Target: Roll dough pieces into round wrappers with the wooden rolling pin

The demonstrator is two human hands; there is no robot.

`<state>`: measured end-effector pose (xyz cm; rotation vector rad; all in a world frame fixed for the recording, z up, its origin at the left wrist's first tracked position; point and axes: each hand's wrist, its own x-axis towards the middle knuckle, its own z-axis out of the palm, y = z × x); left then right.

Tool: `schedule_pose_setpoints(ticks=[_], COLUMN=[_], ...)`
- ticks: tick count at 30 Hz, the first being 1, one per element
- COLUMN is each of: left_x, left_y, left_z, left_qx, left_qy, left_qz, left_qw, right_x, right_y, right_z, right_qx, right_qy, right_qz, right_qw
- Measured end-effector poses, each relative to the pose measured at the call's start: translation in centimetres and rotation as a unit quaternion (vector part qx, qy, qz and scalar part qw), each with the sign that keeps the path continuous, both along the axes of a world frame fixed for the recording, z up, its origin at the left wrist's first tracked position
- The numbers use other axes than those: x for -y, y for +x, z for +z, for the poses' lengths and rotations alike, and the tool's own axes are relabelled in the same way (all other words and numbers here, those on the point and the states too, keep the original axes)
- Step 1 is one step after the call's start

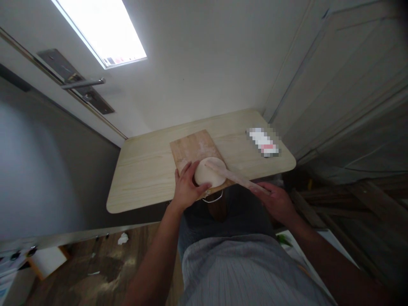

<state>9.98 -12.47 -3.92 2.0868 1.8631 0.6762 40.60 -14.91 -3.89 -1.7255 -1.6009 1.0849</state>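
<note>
A round, flat sheet of pale dough (212,176) lies at the near end of a floured wooden cutting board (191,146). My left hand (188,182) holds the dough at its left edge, the thumb along the near side and the fingers over the left side and the board. In my right hand (277,199) is one end of a wooden rolling pin (240,178), which slants up to the left. Its far end rests over the middle of the dough.
The board sits on a light wooden table (143,170) with rounded corners, against a white door with a metal handle (84,83). A blurred-out white object (263,142) lies at the table's right. Crumpled white paper (123,238) is on the floor; planks (366,191) are stacked at right.
</note>
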Motion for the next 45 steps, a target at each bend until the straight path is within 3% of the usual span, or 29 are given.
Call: schedule_pose_setpoints(ticks=[5,9,14,20,35,45], left_x=[0.4,0.9,0.1,-1.1,0.8,0.6], left_y=[-0.3,0.9,3.3,4.7,3.6,4.5], left_z=[-0.5,0.2,1.2,1.2,1.4,-0.1], left_qx=[0.048,0.002,-0.066,-0.069,-0.071,-0.071], left_qy=[0.052,0.066,0.040,0.038,0.047,0.064], left_qz=[0.036,0.054,0.014,-0.003,0.177,0.179], left_qw=[0.997,0.996,0.997,0.997,0.981,0.979], right_x=[-0.3,-0.4,-0.3,-0.3,-0.3,-0.1], right_y=[-0.1,0.0,0.3,0.9,0.4,0.1], right_z=[0.2,0.2,0.4,0.9,0.6,-0.2], right_qx=[0.003,-0.003,-0.012,0.019,0.008,-0.008], right_qy=[0.016,0.000,-0.021,-0.001,-0.026,-0.028], right_qz=[0.010,-0.003,-0.037,-0.060,-0.056,-0.021], right_qw=[1.000,1.000,0.999,0.998,0.998,0.999])
